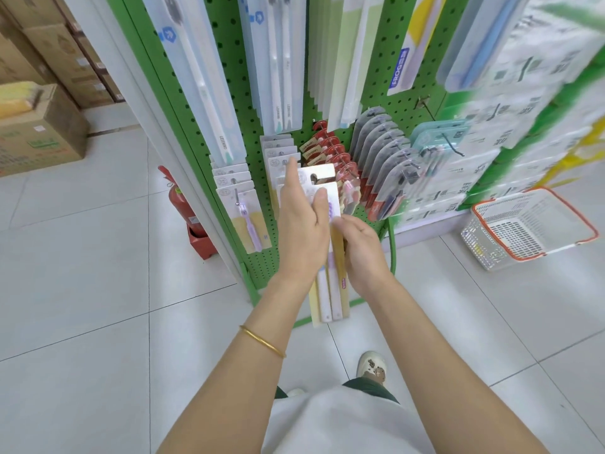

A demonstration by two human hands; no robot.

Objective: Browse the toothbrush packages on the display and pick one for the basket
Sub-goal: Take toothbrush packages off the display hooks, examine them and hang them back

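I stand before a green pegboard display (229, 37) hung with toothbrush packages. Between both hands is a toothbrush package (330, 290) with a white card top and yellow lower half, off its hook and held in front of the lower row. My left hand (301, 221) grips its upper part, thumb over the card and index finger stretched up toward the hanging cards. My right hand (363, 253) grips its right edge lower down. A white basket with a red rim (530, 227) sits on the floor to the right.
More packages hang in rows: white cards (235, 191) at left, red ones (330, 149) and grey ones (383, 158) at centre. A red fire extinguisher (183, 204) stands left of the rack. Cardboard boxes (39, 126) are stacked at far left. My shoe (373, 365) is on the tiled floor.
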